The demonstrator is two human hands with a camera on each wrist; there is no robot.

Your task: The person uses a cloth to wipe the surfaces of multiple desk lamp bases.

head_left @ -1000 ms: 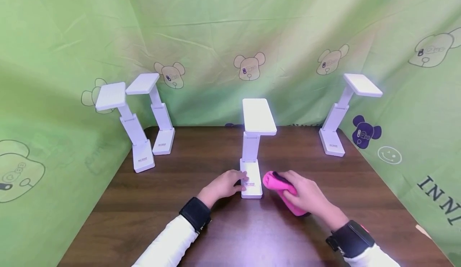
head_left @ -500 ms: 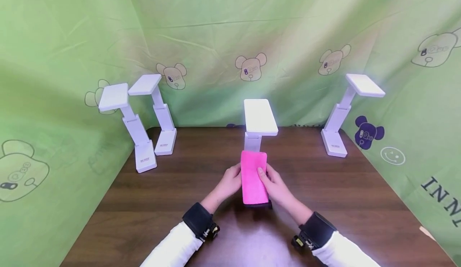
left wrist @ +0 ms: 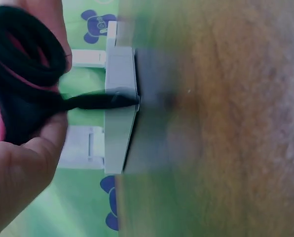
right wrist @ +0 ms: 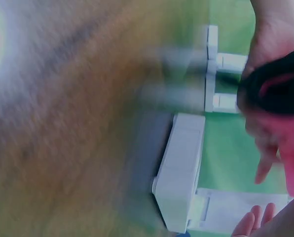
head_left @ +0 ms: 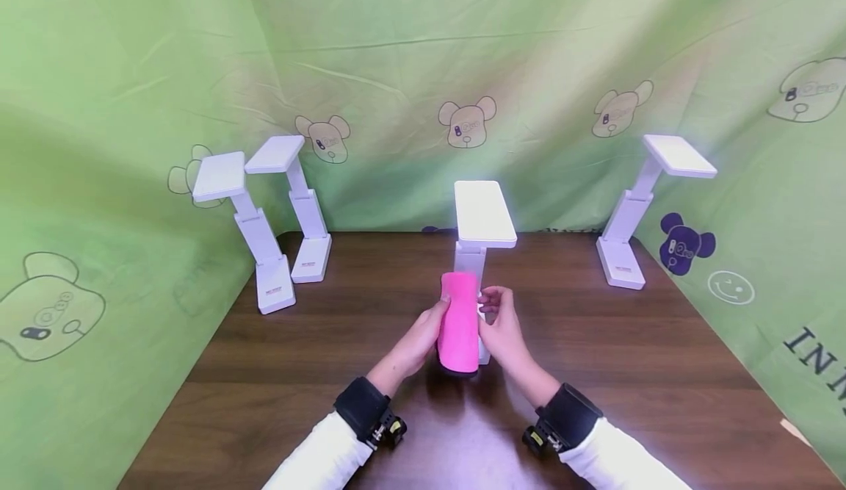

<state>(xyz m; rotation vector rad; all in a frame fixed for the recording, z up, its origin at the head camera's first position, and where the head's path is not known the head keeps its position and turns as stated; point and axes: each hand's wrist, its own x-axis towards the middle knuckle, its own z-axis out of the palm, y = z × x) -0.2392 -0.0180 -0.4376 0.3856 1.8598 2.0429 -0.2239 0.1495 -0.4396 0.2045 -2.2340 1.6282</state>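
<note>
My left hand (head_left: 418,336) grips a rolled pink cloth (head_left: 459,325) with black edging, the thumb on its upper face. In the left wrist view the black-edged end of the roll (left wrist: 26,54) shows as a coil, with a dark strip sticking out from it. The cloth stands in front of the middle white desk lamp (head_left: 485,214), which is lit, and hides much of its base. To the right of the cloth is my right hand (head_left: 505,336), fingers loosely bent by the lamp's lower part. The right wrist view shows its fingers apart from the cloth, near the lamp base (right wrist: 181,168).
Two more white desk lamps stand at the left, one in front (head_left: 274,284) and one behind (head_left: 312,258). Another lamp (head_left: 621,264) is at the back right. All are on a brown wooden table (head_left: 317,380), with a green printed curtain (head_left: 383,56) around it.
The pink cloth has gone from my right hand, out to the right, to my left hand in front of the middle lamp. My left hand has left the lamp base; my right has let go.
</note>
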